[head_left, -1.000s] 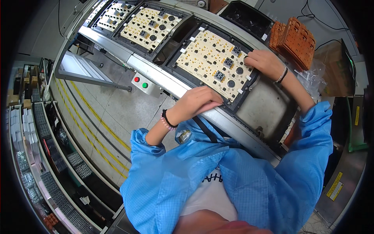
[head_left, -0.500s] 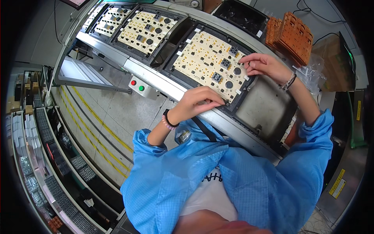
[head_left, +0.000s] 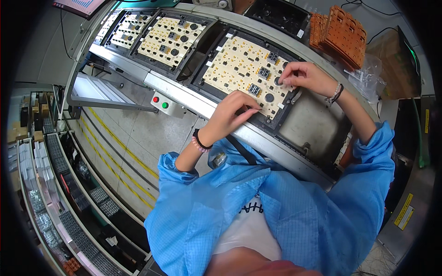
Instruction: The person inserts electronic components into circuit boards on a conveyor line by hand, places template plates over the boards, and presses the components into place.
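A cream circuit board lies in a black frame on the line in front of me. It carries small yellow and black parts, square black display parts and round black parts. My left hand is at the board's near edge, thumb and forefinger pinched together near a corner. Over the right end, my right hand has curled fingers, its tips beside a round black part. Whatever either hand pinches is too small or hidden to make out.
More framed boards stand farther left along the metal rail. A control box with red and green buttons hangs below it. Behind the line are a black bin and stacked orange-brown perforated plates. Parts racks stand at left.
My right hand has shifted left and slightly down, over a round black part. My left fingertips have moved up and left from the frame's edge onto the board's near corner.
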`<state>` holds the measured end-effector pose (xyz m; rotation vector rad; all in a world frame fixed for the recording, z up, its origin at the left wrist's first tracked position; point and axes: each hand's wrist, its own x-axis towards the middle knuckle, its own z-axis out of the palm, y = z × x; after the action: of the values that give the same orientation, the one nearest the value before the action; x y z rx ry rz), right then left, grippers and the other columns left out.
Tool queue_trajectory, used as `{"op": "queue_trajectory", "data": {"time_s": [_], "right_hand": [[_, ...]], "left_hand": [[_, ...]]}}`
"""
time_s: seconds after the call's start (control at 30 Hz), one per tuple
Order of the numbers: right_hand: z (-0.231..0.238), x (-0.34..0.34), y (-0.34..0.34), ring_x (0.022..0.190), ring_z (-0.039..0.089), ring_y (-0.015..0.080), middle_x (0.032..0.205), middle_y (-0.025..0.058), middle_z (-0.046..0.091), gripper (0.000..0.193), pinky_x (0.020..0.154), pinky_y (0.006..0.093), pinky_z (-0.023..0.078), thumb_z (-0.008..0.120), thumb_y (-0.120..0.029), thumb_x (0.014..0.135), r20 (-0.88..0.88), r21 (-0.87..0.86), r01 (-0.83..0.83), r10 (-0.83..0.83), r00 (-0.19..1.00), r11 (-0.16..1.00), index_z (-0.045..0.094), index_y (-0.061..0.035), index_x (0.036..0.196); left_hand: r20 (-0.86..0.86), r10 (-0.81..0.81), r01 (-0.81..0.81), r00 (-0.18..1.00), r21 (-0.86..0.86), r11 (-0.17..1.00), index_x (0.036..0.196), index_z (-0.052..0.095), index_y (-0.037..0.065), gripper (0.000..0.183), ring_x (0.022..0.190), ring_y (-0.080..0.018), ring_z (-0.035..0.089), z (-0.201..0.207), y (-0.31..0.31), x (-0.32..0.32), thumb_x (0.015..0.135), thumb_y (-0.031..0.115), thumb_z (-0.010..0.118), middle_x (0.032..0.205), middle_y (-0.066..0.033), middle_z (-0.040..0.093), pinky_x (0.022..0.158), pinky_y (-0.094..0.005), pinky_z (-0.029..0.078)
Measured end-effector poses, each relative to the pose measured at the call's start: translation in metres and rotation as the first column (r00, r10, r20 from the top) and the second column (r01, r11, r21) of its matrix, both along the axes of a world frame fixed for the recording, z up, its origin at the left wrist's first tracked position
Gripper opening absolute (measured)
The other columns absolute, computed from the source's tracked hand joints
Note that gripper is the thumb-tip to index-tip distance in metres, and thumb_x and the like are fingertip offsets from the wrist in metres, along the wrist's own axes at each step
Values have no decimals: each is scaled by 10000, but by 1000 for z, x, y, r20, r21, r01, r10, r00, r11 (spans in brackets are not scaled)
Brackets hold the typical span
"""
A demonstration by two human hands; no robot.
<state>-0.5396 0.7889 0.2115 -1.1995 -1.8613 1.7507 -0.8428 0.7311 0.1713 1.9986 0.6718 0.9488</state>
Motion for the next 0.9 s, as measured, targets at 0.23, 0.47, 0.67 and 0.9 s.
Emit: {"op": "queue_trajectory", "data": {"time_s": [0.23, 0.47, 0.67, 0.9], "right_hand": [[-4, -1, 0, 786, 595, 36, 959, 3, 680, 172, 717, 199, 508, 660, -176, 992, -56, -3, 99, -99, 994, 995, 664, -34, 1089], [-7, 2, -1, 745, 609, 41, 915, 27, 688, 167, 703, 193, 516, 595, -201, 1040, -105, -83, 121, -130, 986, 989, 536, -63, 1116], [-9, 1, -1, 749, 614, 43, 929, 45, 703, 162, 708, 194, 520, 584, -211, 1047, -122, -88, 132, -142, 982, 987, 524, -71, 1102], [-11, -3, 1, 750, 618, 46, 930, 49, 707, 164, 710, 197, 523, 584, -214, 1047, -108, -89, 131, -140, 984, 987, 518, -73, 1100]], "left_hand": [[-19, -11, 11, 1000, 1, 1000, 1070, 705, 55, 187, 865, -206, 648, 0, 3, 7, 888, 15, 723, 992, -73, 689, 728, -298, 530], [-215, 51, -8, 975, 195, 981, 1040, 697, 83, 196, 837, -250, 624, 0, 6, 19, 852, 65, 749, 920, -67, 643, 720, -330, 518], [-329, 131, 0, 935, 369, 930, 1016, 665, 107, 214, 860, -255, 580, -1, 7, 26, 820, 107, 752, 899, -58, 597, 742, -354, 501], [-448, 223, 48, 866, 518, 854, 1008, 631, 114, 242, 849, -221, 560, 4, 3, 34, 789, 144, 729, 902, -42, 552, 739, -336, 493]]}}
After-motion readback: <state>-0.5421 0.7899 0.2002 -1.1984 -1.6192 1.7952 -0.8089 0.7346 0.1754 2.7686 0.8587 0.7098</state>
